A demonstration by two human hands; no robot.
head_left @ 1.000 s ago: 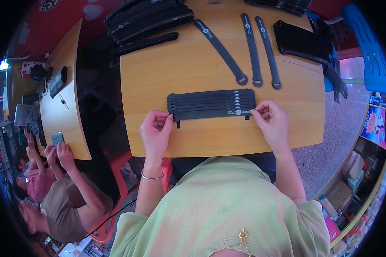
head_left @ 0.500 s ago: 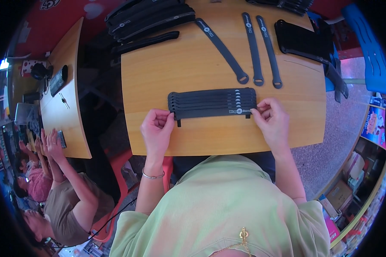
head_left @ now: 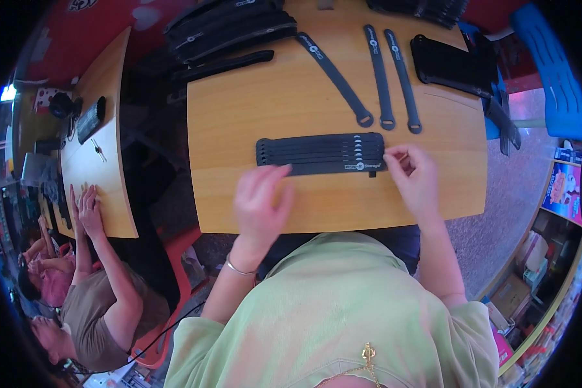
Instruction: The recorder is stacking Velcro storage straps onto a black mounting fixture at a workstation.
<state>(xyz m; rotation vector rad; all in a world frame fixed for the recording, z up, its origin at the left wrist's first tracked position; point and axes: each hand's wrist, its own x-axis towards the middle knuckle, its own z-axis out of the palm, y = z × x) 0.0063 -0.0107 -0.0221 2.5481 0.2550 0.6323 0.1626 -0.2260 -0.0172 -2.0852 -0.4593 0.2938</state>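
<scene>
A stack of dark grey hook-and-loop straps [head_left: 310,155] lies crosswise on the wooden table in front of me, its layers fanned so that several edges show. White printing shows near its right end. My right hand [head_left: 412,178] has thumb and forefinger pinched at the stack's right end, with the other fingers curled in. Over the near left edge of the stack hovers my left hand [head_left: 263,200], somewhat blurred. Its thumb stands apart from the fingers, and nothing shows in it. A small dark tab [head_left: 372,174] sticks out below the stack's right end.
Three single straps [head_left: 335,77] lie beyond the stack on the table [head_left: 233,110]. Piles of black straps [head_left: 239,32] sit at the far left, with another black bundle [head_left: 452,68] at the far right. To the left, a person [head_left: 103,304] sits at another table.
My left hand has left the stack's left corner and moved right and nearer to me, its fingers loosening. The right hand stays at the right end. The tab under the left end no longer shows.
</scene>
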